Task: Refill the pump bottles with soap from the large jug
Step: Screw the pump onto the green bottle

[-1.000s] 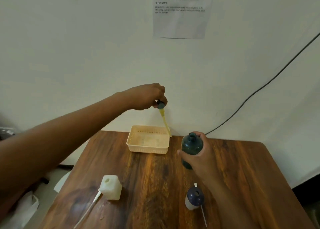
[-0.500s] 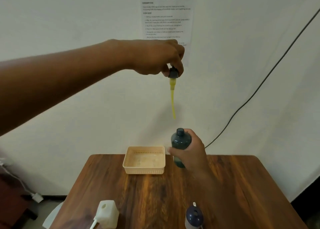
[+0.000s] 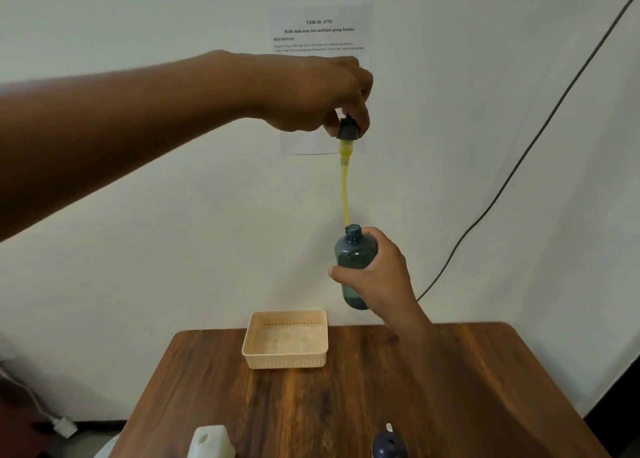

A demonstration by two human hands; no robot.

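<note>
My right hand (image 3: 375, 277) grips a dark teal pump bottle (image 3: 353, 256) upright in the air, above the far edge of the table, its neck open. High above it my left hand (image 3: 325, 93) pinches the dark pump head (image 3: 347, 130). A yellow soap-coated dip tube (image 3: 344, 187) hangs down from the pump head, its lower tip right at the bottle's mouth. A white square bottle (image 3: 212, 442) with an open hole on top and a dark blue bottle (image 3: 388, 445) stand at the near edge of the table. No large jug is in view.
A beige plastic basket (image 3: 287, 360) sits at the far edge of the wooden table (image 3: 450, 405), against the white wall. A printed task sheet (image 3: 320, 34) hangs on the wall behind my left hand. A black cable (image 3: 519, 159) runs diagonally down the wall.
Both hands have risen from the table. The pump head with its tube has come up high, and its tip now meets the bottle's mouth. The camera has tilted up.
</note>
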